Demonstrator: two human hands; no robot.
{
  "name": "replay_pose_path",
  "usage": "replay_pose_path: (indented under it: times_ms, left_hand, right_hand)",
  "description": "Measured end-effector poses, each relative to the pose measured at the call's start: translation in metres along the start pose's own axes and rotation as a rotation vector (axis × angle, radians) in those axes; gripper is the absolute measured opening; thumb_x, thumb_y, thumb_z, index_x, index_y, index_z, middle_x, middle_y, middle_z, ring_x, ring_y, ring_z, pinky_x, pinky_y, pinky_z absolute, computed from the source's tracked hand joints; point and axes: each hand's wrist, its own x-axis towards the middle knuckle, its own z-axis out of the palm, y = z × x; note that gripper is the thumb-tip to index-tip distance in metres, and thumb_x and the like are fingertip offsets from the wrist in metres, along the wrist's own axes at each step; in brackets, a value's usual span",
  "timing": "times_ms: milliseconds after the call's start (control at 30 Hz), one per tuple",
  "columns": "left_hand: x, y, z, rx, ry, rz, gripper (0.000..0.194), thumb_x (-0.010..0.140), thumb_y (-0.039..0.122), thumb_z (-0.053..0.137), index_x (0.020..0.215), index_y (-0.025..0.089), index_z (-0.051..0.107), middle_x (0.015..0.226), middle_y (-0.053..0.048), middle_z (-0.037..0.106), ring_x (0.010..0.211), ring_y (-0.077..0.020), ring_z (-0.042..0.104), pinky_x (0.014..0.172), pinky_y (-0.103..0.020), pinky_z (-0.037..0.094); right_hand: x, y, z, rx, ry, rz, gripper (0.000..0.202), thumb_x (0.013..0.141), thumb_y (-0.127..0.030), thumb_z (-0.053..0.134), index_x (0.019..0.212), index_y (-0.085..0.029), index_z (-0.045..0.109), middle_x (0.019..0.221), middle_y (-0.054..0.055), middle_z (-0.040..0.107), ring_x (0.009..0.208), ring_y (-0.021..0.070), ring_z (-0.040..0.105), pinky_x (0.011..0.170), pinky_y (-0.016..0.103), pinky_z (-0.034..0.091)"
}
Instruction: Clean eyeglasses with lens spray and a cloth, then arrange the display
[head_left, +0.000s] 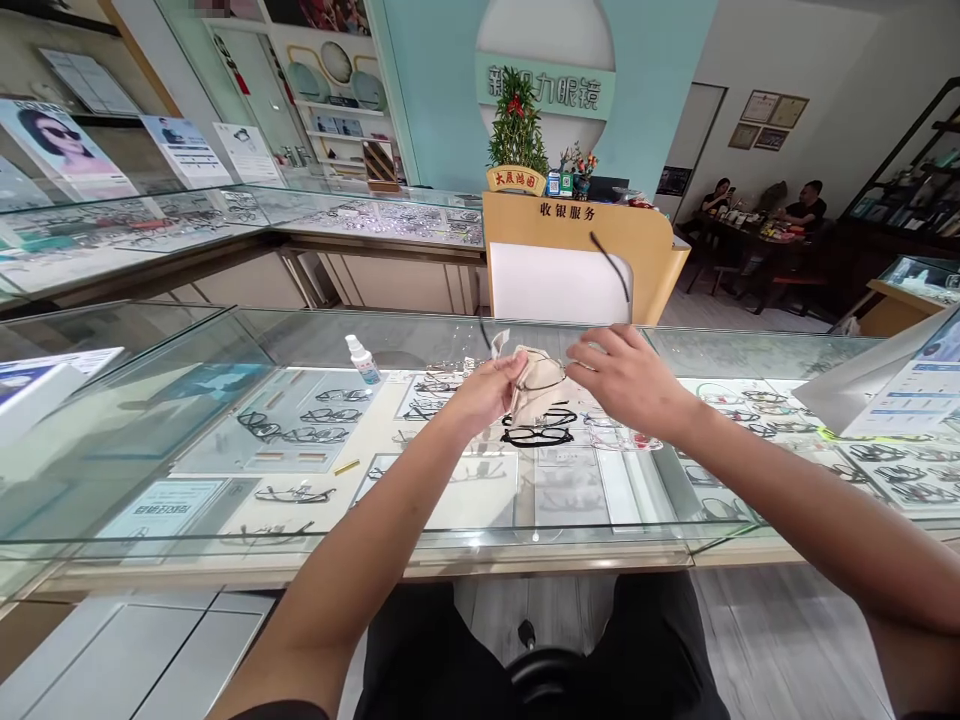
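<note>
My left hand (pixel 491 390) is closed on a beige cleaning cloth (pixel 531 405) together with a thin-rimmed pair of eyeglasses (pixel 551 384), held above the glass display case (pixel 469 545). One dark temple rises near that hand; the other sticks up behind my right hand (pixel 626 375). The fingers of my right hand are bent at the right edge of the frame, seemingly gripping it; their exact contact is partly hidden. Below the cloth, black-framed glasses (pixel 537 437) show in the case. A white spray bottle (pixel 362 360) stands on the glass, left of my hands.
Rows of glasses (pixel 326 415) fill the case. A white folded display card (pixel 892 385) stands at the right. Beyond the case are a wooden cashier counter (pixel 652 240) with a plant (pixel 517 125), and two people at a table (pixel 750 228). A wheeled stool base (pixel 547 670) is near my legs.
</note>
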Motion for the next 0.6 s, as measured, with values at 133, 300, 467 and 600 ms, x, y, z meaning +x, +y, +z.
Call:
replay_pose_path:
  times_ms: [133,300,467,600]
  left_hand:
    - [0.003,0.004,0.002,-0.112,0.025,0.096,0.046,0.076,0.046,0.104,0.1,0.015,0.08,0.092,-0.005,0.077,0.081,-0.0161,0.071,0.076,-0.029,0.059]
    - [-0.003,0.004,0.01,-0.083,-0.031,0.181,0.049,0.082,0.05,0.1,0.113,0.017,0.08,0.107,-0.009,0.081,0.108,-0.0252,0.077,0.092,-0.036,0.062]
    - [-0.01,0.003,0.017,-0.032,-0.062,0.244,0.044,0.082,0.053,0.099,0.098,0.018,0.077,0.1,-0.007,0.078,0.114,-0.026,0.074,0.097,-0.038,0.06]
    - [-0.013,0.003,0.018,0.032,-0.105,0.249,0.046,0.087,0.059,0.094,0.101,0.018,0.078,0.094,-0.006,0.075,0.096,-0.0219,0.071,0.086,-0.035,0.057]
  right_hand:
    - [-0.001,0.004,-0.007,0.444,0.159,0.337,0.017,0.11,-0.019,0.06,0.106,-0.024,0.076,0.117,0.007,0.083,0.116,0.0301,0.066,0.101,0.048,0.044]
    - [0.004,-0.005,0.004,1.301,0.366,0.764,0.024,0.106,-0.049,0.07,0.097,-0.028,0.078,0.119,0.005,0.08,0.123,0.0274,0.069,0.109,0.047,0.05]
    - [0.02,-0.02,0.034,1.746,0.46,0.939,0.027,0.09,-0.056,0.085,0.089,-0.029,0.079,0.112,0.003,0.08,0.144,0.0293,0.062,0.125,0.047,0.043]
    - [0.032,-0.029,0.047,1.926,0.48,0.99,0.028,0.083,-0.053,0.091,0.087,-0.028,0.08,0.116,0.003,0.081,0.141,0.0282,0.063,0.116,0.04,0.049]
